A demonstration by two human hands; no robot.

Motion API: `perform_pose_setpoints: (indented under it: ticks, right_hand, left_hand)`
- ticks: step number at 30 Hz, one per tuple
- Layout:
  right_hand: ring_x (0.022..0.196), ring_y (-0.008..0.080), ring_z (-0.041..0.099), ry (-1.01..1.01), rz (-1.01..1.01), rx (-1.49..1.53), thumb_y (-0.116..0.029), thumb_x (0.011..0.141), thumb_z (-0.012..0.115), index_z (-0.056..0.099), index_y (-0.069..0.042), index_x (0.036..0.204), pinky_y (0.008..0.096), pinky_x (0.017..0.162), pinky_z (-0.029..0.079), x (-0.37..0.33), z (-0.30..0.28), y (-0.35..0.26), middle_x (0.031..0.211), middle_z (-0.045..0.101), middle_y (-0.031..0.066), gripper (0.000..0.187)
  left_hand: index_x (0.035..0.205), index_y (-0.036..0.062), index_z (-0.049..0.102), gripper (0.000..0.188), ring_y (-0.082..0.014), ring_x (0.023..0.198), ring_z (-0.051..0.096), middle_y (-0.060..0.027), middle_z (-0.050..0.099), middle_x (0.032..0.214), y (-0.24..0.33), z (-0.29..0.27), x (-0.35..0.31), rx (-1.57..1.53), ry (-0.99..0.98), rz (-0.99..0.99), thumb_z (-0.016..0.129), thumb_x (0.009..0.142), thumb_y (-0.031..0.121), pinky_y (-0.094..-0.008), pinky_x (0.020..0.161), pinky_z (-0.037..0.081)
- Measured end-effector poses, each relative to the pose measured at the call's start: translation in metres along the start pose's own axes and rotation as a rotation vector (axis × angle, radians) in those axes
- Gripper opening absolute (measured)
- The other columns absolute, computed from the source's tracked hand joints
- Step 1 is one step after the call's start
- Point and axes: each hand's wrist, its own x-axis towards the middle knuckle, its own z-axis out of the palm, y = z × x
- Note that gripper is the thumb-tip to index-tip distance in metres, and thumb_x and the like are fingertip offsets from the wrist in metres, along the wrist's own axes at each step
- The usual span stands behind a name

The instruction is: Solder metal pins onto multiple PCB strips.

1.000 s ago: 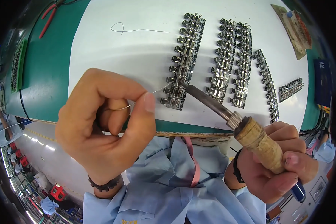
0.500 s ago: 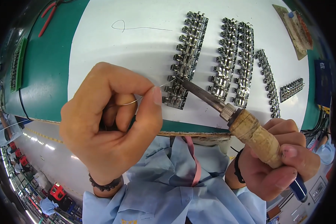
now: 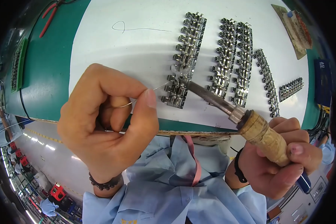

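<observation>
My left hand [image 3: 112,119] pinches a thin solder wire [image 3: 158,88] between thumb and forefinger. The wire's free end points at a long strip of small metal-clipped circuit boards [image 3: 191,41] lying on the white sheet. My right hand [image 3: 278,160] is wrapped around the cork-coloured handle of a soldering iron [image 3: 263,136], whose shaft slants up and left. The iron's tip is over the lower part of that strip, close to the wire's end; whether it touches cannot be told. A faint wisp of smoke hangs by the tip.
More board strips [image 3: 224,56] stand in rows to the right, with a short one [image 3: 291,89] at the far right. Red-handled pliers [image 3: 48,20] lie at far left, near a green board [image 3: 16,65]. A holder with a reddish pad [image 3: 300,30] sits at back right.
The soldering iron has shifted slightly right and down with my right hand. My left hand has drawn back a little to the left with the wire. Smoke now shows near the tip.
</observation>
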Motion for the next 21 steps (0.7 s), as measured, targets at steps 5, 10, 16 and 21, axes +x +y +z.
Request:
perform_pose_setpoints:
  ticks: [5, 10, 16, 21]
  right_hand:
    - [0.053, 0.0134, 0.040, -0.063, 0.031, -0.033, -0.030, 0.098, 0.044, 0.047, -0.006, 0.102, 0.0304, 0.051, 0.033, 0.0040, -0.0011, -0.0021, 0.060, 0.048, 0.0066, 0.025]
    - [0.053, 0.0133, 0.039, -0.161, 0.057, -0.030, -0.030, 0.097, 0.045, 0.047, -0.006, 0.101, 0.0302, 0.051, 0.033, 0.0076, -0.0042, -0.0024, 0.061, 0.048, 0.0063, 0.025]
    - [0.053, 0.0134, 0.039, -0.184, 0.062, -0.009, -0.030, 0.096, 0.046, 0.047, -0.006, 0.100, 0.0297, 0.051, 0.032, 0.0077, -0.0044, 0.0002, 0.062, 0.048, 0.0066, 0.024]
    - [0.053, 0.0135, 0.039, -0.155, 0.079, -0.013, -0.031, 0.096, 0.047, 0.047, -0.006, 0.100, 0.0299, 0.051, 0.031, 0.0077, -0.0041, 0.0001, 0.061, 0.046, 0.0066, 0.025]
  left_hand:
    - [0.083, 0.0001, 0.056, 0.012, -0.0002, 0.058, 0.030, 0.0058, 0.044, 0.066, 0.0011, 0.0010, -0.0002, 0.027, -0.035, 0.005, 0.066, 0.083, -0.006, -0.0179, 0.054, 0.023]
    - [0.083, -0.0002, 0.057, 0.012, 0.0003, 0.057, 0.030, 0.0060, 0.043, 0.066, 0.0016, 0.0033, 0.0010, 0.028, -0.034, 0.013, 0.067, 0.083, -0.007, -0.0176, 0.053, 0.022]
    - [0.082, -0.0002, 0.057, 0.012, 0.0008, 0.057, 0.030, 0.0061, 0.044, 0.066, 0.0038, 0.0056, 0.0002, 0.052, -0.026, -0.004, 0.067, 0.082, -0.007, -0.0173, 0.053, 0.021]
    - [0.083, 0.0001, 0.058, 0.012, 0.0012, 0.057, 0.029, 0.0065, 0.046, 0.067, 0.0038, 0.0094, 0.0010, 0.019, -0.011, -0.042, 0.068, 0.082, -0.007, -0.0172, 0.053, 0.021]
